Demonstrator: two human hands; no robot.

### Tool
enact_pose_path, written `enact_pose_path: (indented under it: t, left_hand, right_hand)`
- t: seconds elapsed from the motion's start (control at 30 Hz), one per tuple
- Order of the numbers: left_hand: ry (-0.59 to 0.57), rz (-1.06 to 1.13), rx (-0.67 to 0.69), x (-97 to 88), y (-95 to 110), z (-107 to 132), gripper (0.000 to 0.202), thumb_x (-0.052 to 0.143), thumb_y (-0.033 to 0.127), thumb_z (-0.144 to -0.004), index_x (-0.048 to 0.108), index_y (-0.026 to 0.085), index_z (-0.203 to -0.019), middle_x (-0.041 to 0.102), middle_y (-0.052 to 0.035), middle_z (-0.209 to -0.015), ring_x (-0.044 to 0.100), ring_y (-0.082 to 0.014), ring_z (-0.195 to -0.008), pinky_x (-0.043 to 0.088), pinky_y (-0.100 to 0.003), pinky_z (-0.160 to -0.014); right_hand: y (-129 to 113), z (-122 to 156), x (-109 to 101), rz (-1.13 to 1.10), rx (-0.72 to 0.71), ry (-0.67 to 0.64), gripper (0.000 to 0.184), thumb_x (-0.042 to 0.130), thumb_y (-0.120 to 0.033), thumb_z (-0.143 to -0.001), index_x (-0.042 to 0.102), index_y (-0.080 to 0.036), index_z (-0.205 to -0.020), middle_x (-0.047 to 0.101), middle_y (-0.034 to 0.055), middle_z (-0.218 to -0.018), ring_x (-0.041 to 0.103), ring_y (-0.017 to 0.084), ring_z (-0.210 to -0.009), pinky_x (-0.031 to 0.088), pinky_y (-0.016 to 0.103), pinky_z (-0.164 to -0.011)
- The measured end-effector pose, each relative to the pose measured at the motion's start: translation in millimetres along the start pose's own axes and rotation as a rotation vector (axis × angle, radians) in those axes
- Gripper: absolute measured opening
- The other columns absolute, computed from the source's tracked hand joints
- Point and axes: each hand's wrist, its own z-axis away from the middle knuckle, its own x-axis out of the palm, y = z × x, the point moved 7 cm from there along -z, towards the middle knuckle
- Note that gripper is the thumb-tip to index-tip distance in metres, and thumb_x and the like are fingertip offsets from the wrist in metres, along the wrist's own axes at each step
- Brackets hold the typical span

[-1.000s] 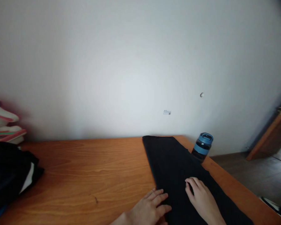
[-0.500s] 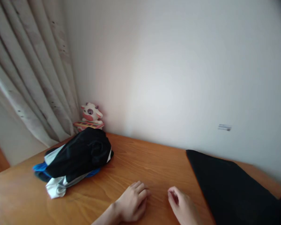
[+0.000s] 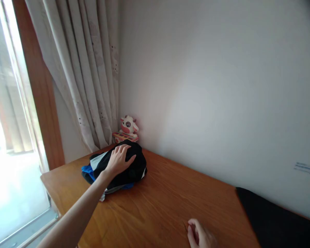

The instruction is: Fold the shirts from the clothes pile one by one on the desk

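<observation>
My left hand [image 3: 119, 160] reaches out over the heap of clothes, its fingers spread and the thumb apart. It is over the black garment [image 3: 134, 174] on top of that heap; whether it touches the cloth I cannot tell. Blue fabric [image 3: 88, 170] and a pale grey-white piece [image 3: 97, 160] stick out at the heap's left side. Near the bottom edge of the view, my right hand [image 3: 201, 236] rests low by the tabletop with its fingers curled in. Nothing shows inside it.
Behind the heap, a toy cow with a keyboard [image 3: 129, 128] stands in the corner by the curtain [image 3: 93, 86]. Black cloth [image 3: 281, 220] lies flat on the right of the wooden table [image 3: 157, 206]. A bright window [image 3: 15, 137] is at the left; a wall runs along the back.
My left hand has moved forward and left from the tabletop to the clothes heap, its fingers now spread. My right hand stays curled near the table. The view has turned left, showing the window.
</observation>
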Motion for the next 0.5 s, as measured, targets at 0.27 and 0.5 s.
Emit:
enact_pose_path:
  t: [0.27,0.5]
  left_hand:
    - [-0.144,0.141,-0.266,29.0,-80.6,-2.5,0.055,0.066,0.045,-0.078,0.067,0.020,-0.127,0.063,-0.0182,-0.137,0.054,-0.0415,-0.129,0.039,-0.053,-0.108]
    - [0.216,0.467,-0.544,10.8,-72.0,-34.1,0.038,0.043,0.042,-0.092,0.067,0.016,-0.107,0.074,-0.0118,-0.096,0.069,-0.0286,-0.093,0.053,-0.037,-0.081]
  right_hand:
    - [-24.4,-3.7,-18.1,0.038,-0.026,0.129,0.030,0.044,-0.040,-0.096,0.068,-0.026,-0.087,0.075,0.0036,-0.071,0.074,0.021,-0.062,0.053,0.026,-0.055]
    - [-16.9,-3.7,-15.2,-0.008,0.021,0.088,0.028,0.047,-0.041,-0.094,0.070,-0.026,-0.087,0.075,0.0036,-0.071,0.072,0.020,-0.062,0.052,0.027,-0.058]
